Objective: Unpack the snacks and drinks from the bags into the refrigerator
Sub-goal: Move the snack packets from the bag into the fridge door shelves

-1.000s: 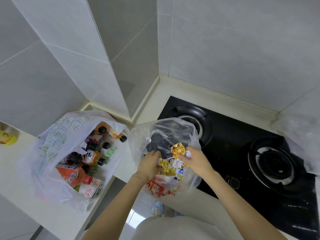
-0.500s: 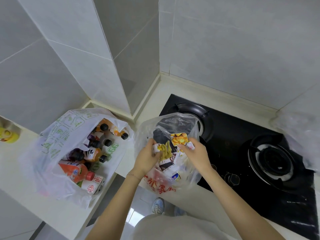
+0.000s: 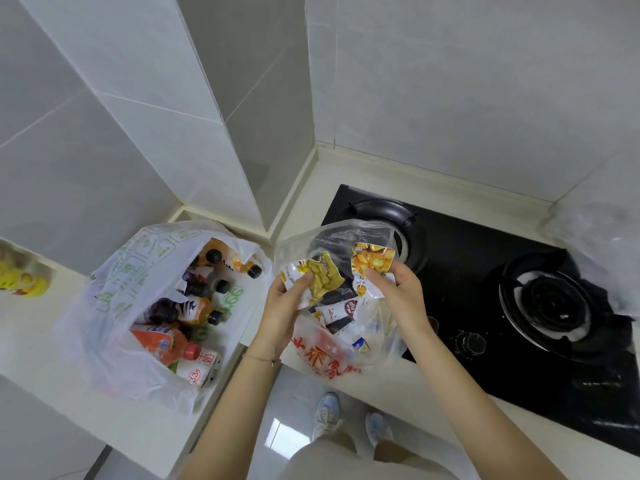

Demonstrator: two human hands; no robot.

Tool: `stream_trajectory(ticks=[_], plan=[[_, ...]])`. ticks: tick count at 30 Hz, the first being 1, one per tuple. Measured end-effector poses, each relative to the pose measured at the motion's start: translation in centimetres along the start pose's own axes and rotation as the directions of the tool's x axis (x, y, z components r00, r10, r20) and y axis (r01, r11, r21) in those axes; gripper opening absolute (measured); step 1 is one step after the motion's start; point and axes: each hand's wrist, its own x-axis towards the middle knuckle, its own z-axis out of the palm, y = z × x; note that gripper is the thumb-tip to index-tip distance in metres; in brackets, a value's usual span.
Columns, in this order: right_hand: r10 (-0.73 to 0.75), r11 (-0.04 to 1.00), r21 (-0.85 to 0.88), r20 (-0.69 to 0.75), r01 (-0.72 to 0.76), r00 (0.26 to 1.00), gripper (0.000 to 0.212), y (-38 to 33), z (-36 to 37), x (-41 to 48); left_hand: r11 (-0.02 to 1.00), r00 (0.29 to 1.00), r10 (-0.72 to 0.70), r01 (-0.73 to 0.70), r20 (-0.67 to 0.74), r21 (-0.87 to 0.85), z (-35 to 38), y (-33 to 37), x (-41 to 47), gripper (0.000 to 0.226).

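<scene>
A white counter [image 3: 52, 344] is set in a corner of grey tiled walls [image 3: 450, 98]. One black stove [image 3: 485, 271] with two burners [image 3: 547, 303] is built into it. Two bags are laid on the counter: a white bag [image 3: 114, 306] packed with drink bottles [image 3: 162, 341], too crowded to be counted, and a clear bag [image 3: 346, 362] at the stove's edge. Two yellow snack packets [image 3: 372, 263] are held over the clear bag: one is gripped by the left hand [image 3: 287, 303], one is pinched by the right hand [image 3: 401, 292].

Bright, soft, even light leaves only faint shadows on the tiled wall [image 3: 138, 140]. The wide lens bends straight lines toward the edges, where a yellow thing [image 3: 20, 282] at left and a plastic bag [image 3: 599, 258] at right look blurred.
</scene>
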Motion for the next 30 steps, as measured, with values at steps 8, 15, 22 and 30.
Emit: stream_trajectory(ticks=[8, 15, 22, 30], plan=[[0.02, 1.0, 0.011, 0.27, -0.023, 0.963, 0.014, 0.5, -1.7, -2.7, 0.929, 0.987, -0.071, 0.013, -0.143, -0.37, 0.5, -2.8, -7.0, 0.021], [-0.015, 1.0, 0.014, 0.577, 0.009, 0.817, 0.013, 1.0, -5.1, -7.4, 0.879, 0.904, -0.032, -0.178, -0.427, -0.443, 4.1, -10.1, -16.7, 0.023], [0.047, 0.999, -0.054, 0.822, -0.005, 0.568, 0.017, 1.0, -3.7, -13.9, 0.845, 0.678, 0.09, -0.439, -0.729, -0.304, 4.6, -13.8, -27.5, 0.023], [0.093, 0.984, -0.125, 0.969, 0.13, 0.227, 0.017, 1.5, -0.9, -25.0, 0.731, 0.35, 0.038, -0.649, -0.936, -0.213, 2.8, -16.7, -39.5, 0.039]])
